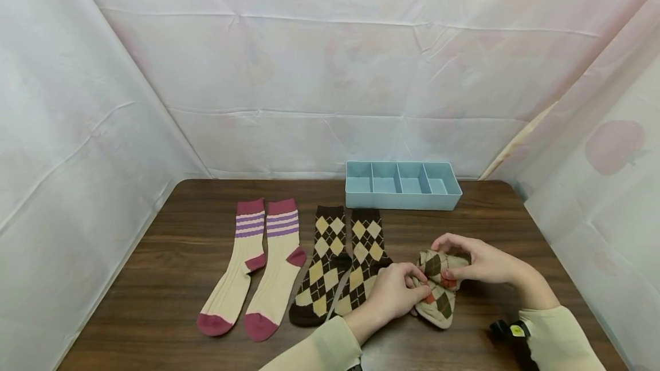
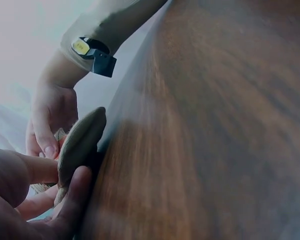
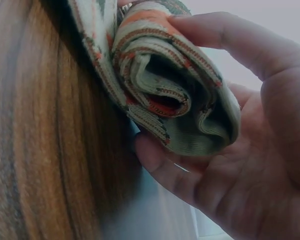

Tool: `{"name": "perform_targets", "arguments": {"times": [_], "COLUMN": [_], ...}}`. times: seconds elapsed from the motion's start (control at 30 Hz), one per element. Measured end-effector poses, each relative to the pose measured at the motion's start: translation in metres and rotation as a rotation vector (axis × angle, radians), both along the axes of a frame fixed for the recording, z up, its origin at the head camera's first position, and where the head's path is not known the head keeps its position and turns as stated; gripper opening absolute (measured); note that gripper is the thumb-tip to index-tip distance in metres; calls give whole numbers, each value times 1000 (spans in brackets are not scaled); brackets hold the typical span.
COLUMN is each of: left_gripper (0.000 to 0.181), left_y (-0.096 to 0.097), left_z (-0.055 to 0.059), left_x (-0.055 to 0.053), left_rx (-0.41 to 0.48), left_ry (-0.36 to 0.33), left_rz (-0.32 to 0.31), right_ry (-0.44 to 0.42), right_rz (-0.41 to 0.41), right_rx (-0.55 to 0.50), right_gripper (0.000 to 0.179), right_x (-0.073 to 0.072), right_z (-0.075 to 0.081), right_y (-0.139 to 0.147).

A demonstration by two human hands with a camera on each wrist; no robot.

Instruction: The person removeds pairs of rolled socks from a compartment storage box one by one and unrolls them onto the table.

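Beige argyle socks (image 1: 440, 301) with green and orange diamonds are partly rolled up at the table's right front. One end is a thick roll (image 3: 165, 85), its spiral layers showing in the right wrist view; the toe end lies flat towards the front edge. My right hand (image 1: 482, 259) grips the roll from the right, thumb on one side and fingers on the other. From the left, my left hand (image 1: 394, 292) pinches the socks near their middle. The left wrist view shows its fingers and thumb (image 2: 72, 197) around the beige fabric (image 2: 82, 142).
Left of my hands lie two brown argyle socks (image 1: 321, 268), partly under my left hand's outline. Farther left are two cream socks (image 1: 273, 279) with maroon toes and purple stripes. A light blue tray (image 1: 404, 201) with several compartments stands at the table's back edge, before a pale curtain (image 1: 309, 73).
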State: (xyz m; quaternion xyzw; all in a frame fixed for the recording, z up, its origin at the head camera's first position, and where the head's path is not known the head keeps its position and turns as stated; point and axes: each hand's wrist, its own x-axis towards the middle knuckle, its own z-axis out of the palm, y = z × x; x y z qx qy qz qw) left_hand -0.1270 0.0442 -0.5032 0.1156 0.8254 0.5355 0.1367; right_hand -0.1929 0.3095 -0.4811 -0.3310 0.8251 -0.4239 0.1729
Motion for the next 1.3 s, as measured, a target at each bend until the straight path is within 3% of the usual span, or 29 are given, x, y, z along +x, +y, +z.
{"name": "perform_targets", "arguments": {"times": [0.1,0.23,0.33,0.53,0.77,1.3], "left_gripper": [5,4,6,10,15,14], "left_y": [0,-1,-1,-1,0,-1], "left_z": [1,1,1,2,-1,-3], "left_x": [1,0,-1,-2,-3,-5], "left_rx": [-3,-98,-148,-122,-163,-170], "left_ry": [24,120,153,150,174,148], "left_rz": [0,10,7,-10,-8,-37], "right_ry": [21,54,81,133,230,268], "right_rz": [-10,-16,-12,7,22,30], "right_rx": [10,16,0,-63,-80,-43], "right_gripper": [42,41,41,39,38,33], "right_x": [0,0,1,-1,-3,-3], "right_z": [0,1,1,-1,-3,-4], "right_y": [0,0,0,0,2,3]}}
